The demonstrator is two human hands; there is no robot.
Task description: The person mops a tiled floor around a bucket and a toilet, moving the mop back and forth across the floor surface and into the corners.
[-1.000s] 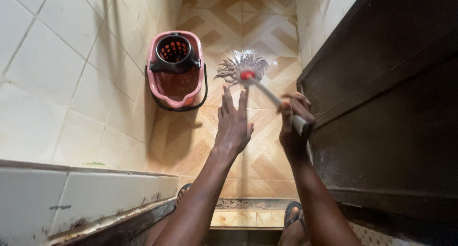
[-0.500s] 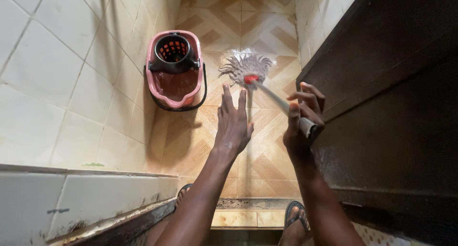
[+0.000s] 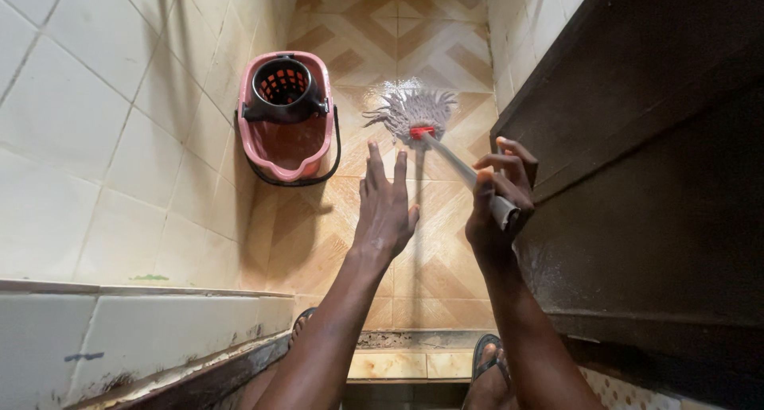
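Head view | our right hand (image 3: pixel 497 199) grips mop handle (image 3: pixel 461 170), running ahead-left down to mop head (image 3: pixel 414 112) | left hand (image 3: pixel 386 207) spread, empty, just beside | bucket (image 3: pixel 285 116) further left

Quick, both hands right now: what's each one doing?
Left hand: open, fingers spread, holding nothing, raised above the floor.
Right hand: closed around the mop handle.

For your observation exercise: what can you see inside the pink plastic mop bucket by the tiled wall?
Inside the pink plastic mop bucket, a black round wringer basket with orange holes fills the far end. The near end shows only reddish interior; whatever lies beneath the wringer is hidden.
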